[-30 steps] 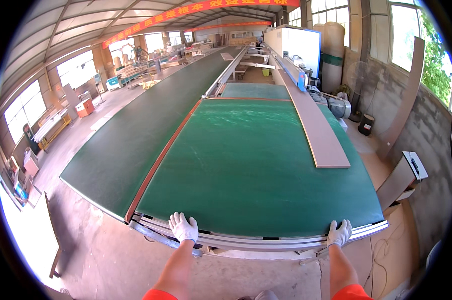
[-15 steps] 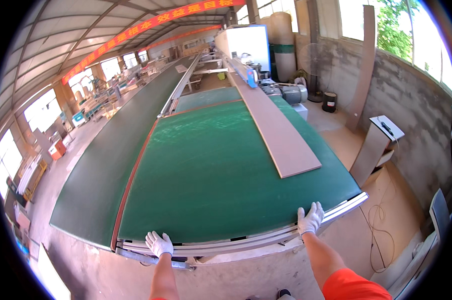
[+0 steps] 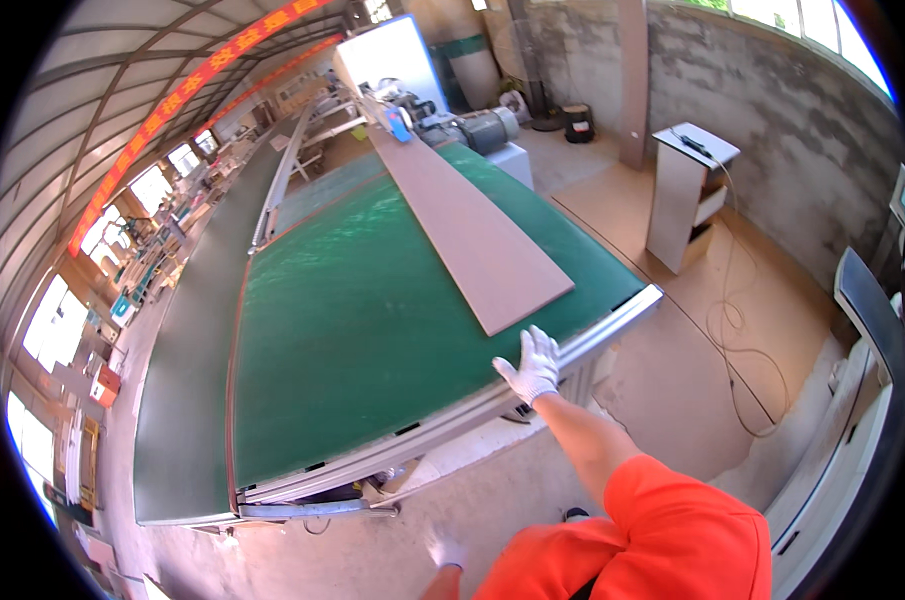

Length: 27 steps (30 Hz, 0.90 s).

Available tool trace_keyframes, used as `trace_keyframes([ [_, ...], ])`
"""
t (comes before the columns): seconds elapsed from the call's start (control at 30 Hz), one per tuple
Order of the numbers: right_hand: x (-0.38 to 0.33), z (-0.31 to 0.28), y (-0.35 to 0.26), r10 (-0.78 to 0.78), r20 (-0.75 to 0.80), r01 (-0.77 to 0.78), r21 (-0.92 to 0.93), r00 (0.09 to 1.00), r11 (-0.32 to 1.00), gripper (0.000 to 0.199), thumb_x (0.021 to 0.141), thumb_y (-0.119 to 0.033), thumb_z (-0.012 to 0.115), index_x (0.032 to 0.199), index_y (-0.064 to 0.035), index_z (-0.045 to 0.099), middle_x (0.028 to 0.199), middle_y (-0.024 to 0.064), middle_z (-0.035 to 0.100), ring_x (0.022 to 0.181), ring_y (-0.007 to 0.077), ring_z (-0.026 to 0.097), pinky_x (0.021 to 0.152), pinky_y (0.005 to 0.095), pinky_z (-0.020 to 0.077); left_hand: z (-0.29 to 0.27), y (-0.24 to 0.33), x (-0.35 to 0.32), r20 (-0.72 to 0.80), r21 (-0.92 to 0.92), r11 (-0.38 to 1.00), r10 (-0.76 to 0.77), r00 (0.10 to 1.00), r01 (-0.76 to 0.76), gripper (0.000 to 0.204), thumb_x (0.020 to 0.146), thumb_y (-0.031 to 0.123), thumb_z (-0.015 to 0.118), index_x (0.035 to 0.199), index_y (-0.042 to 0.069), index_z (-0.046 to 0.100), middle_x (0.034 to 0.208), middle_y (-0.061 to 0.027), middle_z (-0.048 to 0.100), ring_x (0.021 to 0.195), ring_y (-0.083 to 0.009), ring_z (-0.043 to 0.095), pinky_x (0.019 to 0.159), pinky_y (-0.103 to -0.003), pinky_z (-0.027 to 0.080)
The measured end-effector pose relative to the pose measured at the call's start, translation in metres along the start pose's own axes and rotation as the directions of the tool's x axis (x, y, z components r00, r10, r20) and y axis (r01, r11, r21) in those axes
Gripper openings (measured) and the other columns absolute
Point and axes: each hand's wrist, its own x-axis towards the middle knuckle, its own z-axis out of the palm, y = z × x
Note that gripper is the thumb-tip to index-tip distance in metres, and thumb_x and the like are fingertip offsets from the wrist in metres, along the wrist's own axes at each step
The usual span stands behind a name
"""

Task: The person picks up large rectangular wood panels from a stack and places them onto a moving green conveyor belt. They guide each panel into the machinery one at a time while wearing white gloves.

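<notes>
My right hand [image 3: 534, 368], in a white knit glove, rests with fingers spread at the near edge of the green conveyor belt [image 3: 342, 360], by its metal end rail [image 3: 612, 327]. Just beyond my fingertips is the near end of a long brown-pink board [image 3: 482, 250]. The board lies flat on the belt and runs back to a machine with a blue part [image 3: 399, 123]. My gloved left hand [image 3: 444, 547] hangs low over the floor, away from the belt. Motion smears its fingers, and I make out nothing in it.
A second dark green belt [image 3: 187, 400] runs along the left. To the right stand a narrow cabinet [image 3: 672, 205] with a handheld tool [image 3: 694, 147] on top, and a cable [image 3: 727, 320] loops over the floor. An electric motor [image 3: 487, 130] sits beside the belt at the back.
My left hand has come off the belt's end rail and dropped low. My right hand stays at the edge, now closer to the board's end. The view has turned to the right.
</notes>
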Motion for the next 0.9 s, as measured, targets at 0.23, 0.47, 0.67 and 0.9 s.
trace_keyframes([
  [0.23,0.039,-0.044,0.067,-0.121,0.048,0.127,-0.155,0.991,0.98,0.09,0.102,-0.065,0.062,0.162,0.0008,0.049,0.174,0.0248,0.041,0.164,0.0426,0.032,0.137,0.0552,0.0178,0.067,0.081,-0.088,0.158,-0.279,0.934,-0.183,0.97,0.221,0.062,0.103,0.054,0.059,0.147,0.01,0.066,0.154,-0.0247,0.058,0.146,-0.0444,0.052,0.119,-0.058,0.042],
  [0.47,0.064,-0.089,0.121,0.1,0.251,-0.012,-0.331,0.963,0.943,0.1,0.102,-0.071,0.057,0.168,0.002,0.04,0.179,0.0252,0.032,0.167,0.0429,0.024,0.138,0.0529,0.0141,0.045,0.094,-0.111,0.201,-0.352,0.885,-0.246,0.948,0.305,0.053,0.102,0.048,0.061,0.133,0.007,0.072,0.135,-0.0259,0.067,0.13,-0.045,0.062,0.108,-0.057,0.048],
  [0.67,0.053,-0.126,0.127,0.225,0.314,-0.126,-0.305,0.922,0.944,0.107,0.099,-0.073,0.062,0.17,0.0023,0.035,0.177,0.0265,0.035,0.164,0.0429,0.032,0.133,0.0545,0.0267,0.07,0.039,-0.154,0.16,-0.246,0.964,-0.063,0.985,0.102,0.047,0.101,0.044,0.062,0.122,0.004,0.077,0.118,-0.0269,0.076,0.116,-0.0456,0.07,0.098,-0.057,0.053],
  [0.9,0.034,-0.165,0.131,0.343,0.324,-0.264,-0.263,0.882,0.928,0.091,0.098,-0.072,0.066,0.15,0.0029,0.059,0.15,0.0298,0.065,0.135,0.0434,0.067,0.116,0.0553,0.0482,0.008,0.132,-0.118,0.22,-0.637,0.71,-0.205,0.954,0.3,0.038,0.101,0.037,0.061,0.101,0.003,0.079,0.09,-0.0212,0.074,0.099,-0.0343,0.075,0.083,-0.05,0.057],
])
